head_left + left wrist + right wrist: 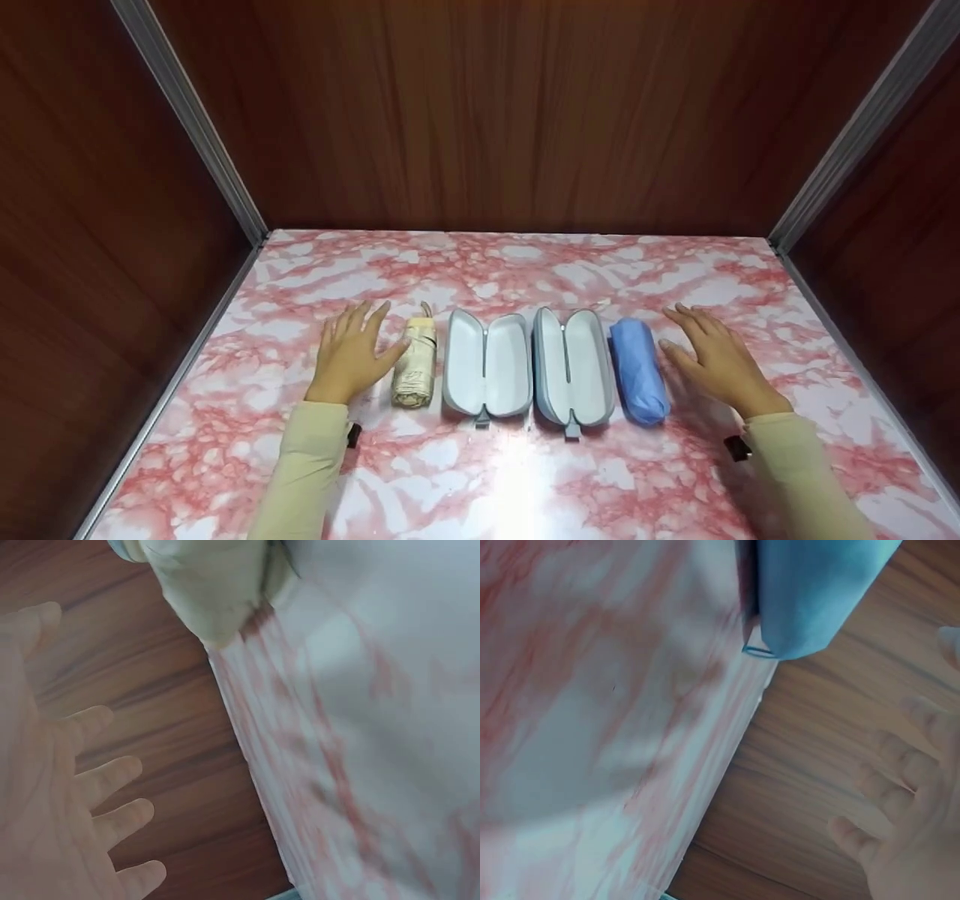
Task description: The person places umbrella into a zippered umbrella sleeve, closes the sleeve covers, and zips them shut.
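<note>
On the left, a beige folded umbrella [414, 367] with a wrist strap lies lengthwise on the table. My left hand [351, 361] is just left of it, palm down with fingers spread, thumb tip close to its side. Two grey-blue glasses cases sit side by side in the middle, the left case [506, 371] and the right case [592, 367] both hinged wide with pale, bare insides. Right of them lies a blue folded umbrella [640, 375]. Beside that one, my right hand [716, 364] has its fingers extended and holds nothing. Both wrist views show fingers apart from the umbrellas.
The table [517, 270] has a red-and-white marbled top. Dark wood panels [510, 112] stand at its back and both sides, joined by metal corner posts [199, 127]. Light glares off the front middle of the tabletop.
</note>
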`<state>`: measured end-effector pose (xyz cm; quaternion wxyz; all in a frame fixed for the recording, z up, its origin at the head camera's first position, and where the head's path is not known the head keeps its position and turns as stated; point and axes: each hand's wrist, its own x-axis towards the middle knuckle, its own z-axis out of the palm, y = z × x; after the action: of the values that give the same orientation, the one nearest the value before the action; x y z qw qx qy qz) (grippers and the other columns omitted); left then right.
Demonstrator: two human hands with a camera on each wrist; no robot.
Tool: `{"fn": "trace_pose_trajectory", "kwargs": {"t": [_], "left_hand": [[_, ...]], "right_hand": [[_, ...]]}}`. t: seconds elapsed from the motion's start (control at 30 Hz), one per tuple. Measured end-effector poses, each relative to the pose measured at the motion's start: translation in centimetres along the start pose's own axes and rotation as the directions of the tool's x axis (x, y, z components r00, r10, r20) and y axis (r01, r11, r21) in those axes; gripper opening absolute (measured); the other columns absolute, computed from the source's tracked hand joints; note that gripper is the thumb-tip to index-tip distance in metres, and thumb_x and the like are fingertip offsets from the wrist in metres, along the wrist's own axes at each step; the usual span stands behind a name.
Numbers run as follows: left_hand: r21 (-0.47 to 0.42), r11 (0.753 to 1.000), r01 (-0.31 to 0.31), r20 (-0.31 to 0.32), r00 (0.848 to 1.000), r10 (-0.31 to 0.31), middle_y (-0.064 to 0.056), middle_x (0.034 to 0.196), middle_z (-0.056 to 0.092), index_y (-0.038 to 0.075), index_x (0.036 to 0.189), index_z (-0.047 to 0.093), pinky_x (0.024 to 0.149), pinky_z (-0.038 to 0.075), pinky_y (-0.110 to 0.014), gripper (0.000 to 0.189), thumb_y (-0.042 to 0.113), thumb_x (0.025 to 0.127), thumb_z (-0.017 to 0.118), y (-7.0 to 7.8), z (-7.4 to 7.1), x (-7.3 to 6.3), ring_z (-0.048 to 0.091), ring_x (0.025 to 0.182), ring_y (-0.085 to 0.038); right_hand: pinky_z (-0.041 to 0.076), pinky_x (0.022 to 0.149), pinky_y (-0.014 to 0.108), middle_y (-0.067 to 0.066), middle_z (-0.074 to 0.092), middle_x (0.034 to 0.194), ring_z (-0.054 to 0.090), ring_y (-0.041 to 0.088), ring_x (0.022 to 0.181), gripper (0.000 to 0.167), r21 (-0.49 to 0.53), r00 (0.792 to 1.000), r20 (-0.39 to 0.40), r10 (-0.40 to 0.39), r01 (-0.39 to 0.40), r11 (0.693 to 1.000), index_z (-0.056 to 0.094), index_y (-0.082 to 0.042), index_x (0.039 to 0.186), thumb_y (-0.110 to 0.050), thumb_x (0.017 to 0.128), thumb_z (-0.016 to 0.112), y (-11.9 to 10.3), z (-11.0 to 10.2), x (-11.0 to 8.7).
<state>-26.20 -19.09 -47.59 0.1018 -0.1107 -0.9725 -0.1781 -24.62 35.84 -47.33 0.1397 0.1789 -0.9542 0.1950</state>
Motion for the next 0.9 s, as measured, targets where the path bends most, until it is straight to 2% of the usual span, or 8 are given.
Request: {"fn": "trace_pose_trajectory", "kwargs": {"t": [0.27,0.53,0.73,0.9], "left_hand": [[0.012,0.992,-0.124,-0.083,0.989,0.125,-0.017,0.148,0.047,0.013,0.148,0.049,0.112,0.028,-0.058,0.067,0.052,0.095,0.061,2.1,0.0,0.4,0.041,0.137,-0.037],[-0.115,0.975,-0.191,-0.146,0.974,0.174,-0.009,0.134,0.059,0.014,0.138,0.059,0.095,0.049,-0.051,0.048,0.032,0.094,0.068,4.8,0.8,0.2,0.056,0.122,-0.030],[-0.156,0.960,-0.234,-0.159,0.965,0.209,-0.006,0.128,0.063,0.015,0.135,0.063,0.087,0.053,-0.048,0.044,0.027,0.092,0.068,6.8,1.2,0.1,0.060,0.114,-0.028],[-0.261,0.938,-0.227,-0.118,0.972,0.203,-0.006,0.123,0.066,0.016,0.135,0.063,0.083,0.054,-0.047,0.043,0.030,0.095,0.066,8.4,1.6,0.2,0.064,0.105,-0.024]], "right_hand": [[0.028,0.102,0.068,0.018,0.050,0.145,0.041,0.042,0.133,0.047,0.017,0.997,-0.060,-0.044,0.045,0.999,0.055,-0.007,0.140,-0.032,0.100,0.062,-0.6,0.3,0.2],[0.036,0.102,0.058,0.013,0.060,0.131,0.050,0.034,0.125,0.038,0.130,0.984,-0.144,-0.102,0.121,0.984,0.063,-0.006,0.131,-0.013,0.095,0.069,-1.8,1.2,0.5],[0.037,0.102,0.057,0.010,0.061,0.130,0.049,0.032,0.125,0.036,0.232,0.990,-0.129,-0.063,0.092,0.968,0.063,-0.007,0.131,-0.011,0.095,0.068,-2.8,1.7,0.6],[0.041,0.100,0.055,0.008,0.061,0.129,0.051,0.027,0.124,0.034,0.270,0.992,-0.120,-0.038,0.070,0.960,0.063,-0.011,0.131,-0.012,0.097,0.067,-3.5,2.1,0.7]]}}
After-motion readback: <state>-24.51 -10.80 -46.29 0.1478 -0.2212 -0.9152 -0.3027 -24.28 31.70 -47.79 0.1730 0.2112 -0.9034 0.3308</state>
